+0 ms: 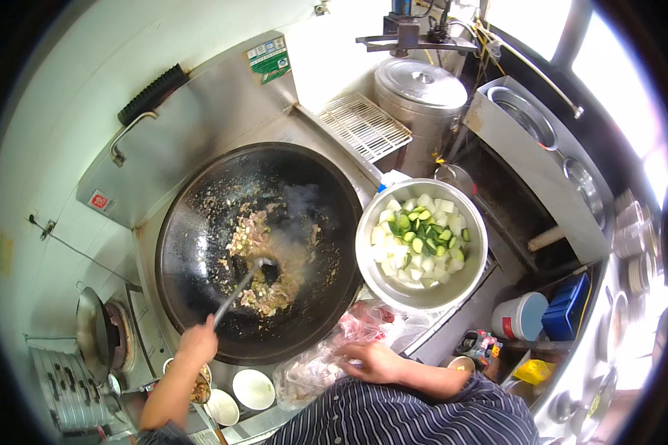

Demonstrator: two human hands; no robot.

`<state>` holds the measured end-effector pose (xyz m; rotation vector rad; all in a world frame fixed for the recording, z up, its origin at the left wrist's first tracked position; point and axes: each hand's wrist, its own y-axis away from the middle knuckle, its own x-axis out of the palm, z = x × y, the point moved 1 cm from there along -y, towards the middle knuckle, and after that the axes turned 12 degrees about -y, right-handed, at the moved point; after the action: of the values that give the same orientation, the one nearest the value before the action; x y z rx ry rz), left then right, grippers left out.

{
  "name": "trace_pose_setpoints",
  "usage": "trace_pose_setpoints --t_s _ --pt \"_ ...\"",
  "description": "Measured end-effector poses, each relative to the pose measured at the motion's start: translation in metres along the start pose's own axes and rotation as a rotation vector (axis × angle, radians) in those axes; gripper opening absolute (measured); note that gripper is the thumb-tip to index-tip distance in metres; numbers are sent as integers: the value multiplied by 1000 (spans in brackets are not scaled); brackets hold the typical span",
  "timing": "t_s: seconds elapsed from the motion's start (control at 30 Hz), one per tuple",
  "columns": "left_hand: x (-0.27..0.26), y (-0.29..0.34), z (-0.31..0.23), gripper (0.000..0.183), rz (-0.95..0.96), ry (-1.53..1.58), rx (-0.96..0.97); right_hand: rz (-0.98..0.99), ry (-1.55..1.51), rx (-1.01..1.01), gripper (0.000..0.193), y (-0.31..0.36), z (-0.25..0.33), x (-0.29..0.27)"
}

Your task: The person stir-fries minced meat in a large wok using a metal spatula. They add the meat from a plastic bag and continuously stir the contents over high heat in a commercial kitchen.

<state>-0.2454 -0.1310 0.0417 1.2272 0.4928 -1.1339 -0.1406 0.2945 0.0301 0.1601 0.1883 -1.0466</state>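
Observation:
My left hand (199, 344) is closed round the handle of a metal ladle (234, 294). The ladle's head is down in a large black wok (193, 222), among chopped, pinkish-brown frying food (254, 233) with steam over it. My right hand (371, 363) hovers low in front of my striped shirt, fingers loosely stretched out and apart, holding nothing that I can see. Nearest to it lies a clear plastic bag (304, 378) with pale and red raw meat (367, 322) in it; whether the fingers touch the bag I cannot tell.
Right of the wok stands a steel basin (476, 256) of cut white and green vegetables. White bowls (254, 389) sit by the wok's near rim. Behind are a wire rack (364, 126) and a lidded steel pot (421, 93). A white bucket (521, 317) stands at right.

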Motion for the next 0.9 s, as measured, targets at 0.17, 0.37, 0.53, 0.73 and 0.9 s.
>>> trace_pose_setpoints --t_s 0.17,0.37,0.53,0.73,0.9 --pt "3 -107 -63 59 -140 254 -56 45 45 -295 33 -23 11 25" --pt "-45 28 -30 57 115 212 155 95 48 -140 29 1 1 29" --pt "-125 73 65 28 87 268 -3 74 52 -93 28 22 -11 18" --pt "-92 -35 38 19 -562 990 -181 5 88 -88 30 17 -10 3" --pt "-37 -130 -5 25 -1096 1159 -351 8 117 -95 31 10 -2 -2"
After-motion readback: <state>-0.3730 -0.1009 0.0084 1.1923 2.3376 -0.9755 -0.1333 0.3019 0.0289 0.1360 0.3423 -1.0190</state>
